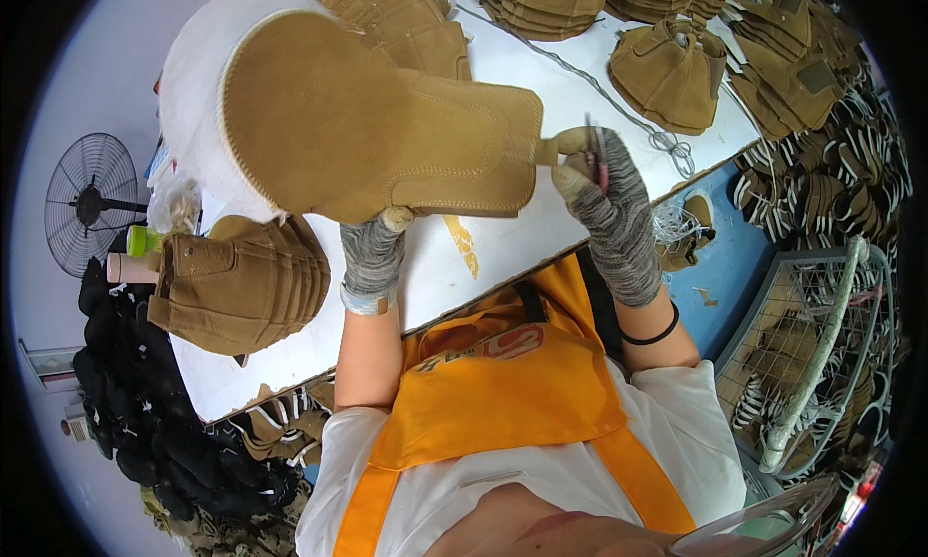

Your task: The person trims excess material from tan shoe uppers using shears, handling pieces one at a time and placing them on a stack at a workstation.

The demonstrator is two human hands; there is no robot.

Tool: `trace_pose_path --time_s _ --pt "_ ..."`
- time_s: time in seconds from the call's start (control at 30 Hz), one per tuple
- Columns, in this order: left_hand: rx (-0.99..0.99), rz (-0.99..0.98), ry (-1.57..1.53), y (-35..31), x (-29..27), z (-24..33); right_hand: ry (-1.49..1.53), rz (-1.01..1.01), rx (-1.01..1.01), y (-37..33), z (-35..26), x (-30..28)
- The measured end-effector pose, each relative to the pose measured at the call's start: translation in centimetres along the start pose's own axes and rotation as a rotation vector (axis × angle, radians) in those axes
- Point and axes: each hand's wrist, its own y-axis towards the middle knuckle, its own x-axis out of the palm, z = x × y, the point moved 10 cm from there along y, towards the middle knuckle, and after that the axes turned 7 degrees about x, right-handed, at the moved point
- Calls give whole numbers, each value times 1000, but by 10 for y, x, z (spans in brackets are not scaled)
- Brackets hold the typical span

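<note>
A brown suede boot upper (319, 122) with fluffy white lining spreads above the table in front of me. My left hand (373, 257), in a grey knit glove, closes on its lower edge, with the thumb on the suede and the other fingers hidden behind it. At the upper's right end, my gloved right hand (617, 209) pinches a small brown pull tab (547, 152) between thumb and finger. The same hand keeps a small pair of thread snips (601, 170) with reddish handles against the palm, its blades pointing away from me.
Stacked brown uppers (242, 286) stand on the white table (425, 296) at the left, and more stacks (669, 78) line its far side. A grey cord (590, 83) crosses the tabletop. To the right is a wire cart (773, 364) beside heaped uppers; a fan (90, 205) is at the left.
</note>
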Motion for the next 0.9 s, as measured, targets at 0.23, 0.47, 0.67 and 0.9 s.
trace_pose_path --time_s 0.23,0.47,0.67,0.9 --pt "165 -123 373 -7 16 24 -299 199 -116 -7 -8 -12" --pt "606 -180 1024 -29 1 19 -572 178 -131 3 -9 -10" --pt "571 -97 1216 -31 7 26 -727 138 -258 9 -7 -2" --pt "664 -259 1162 -29 42 44 -700 53 -263 11 -14 2"
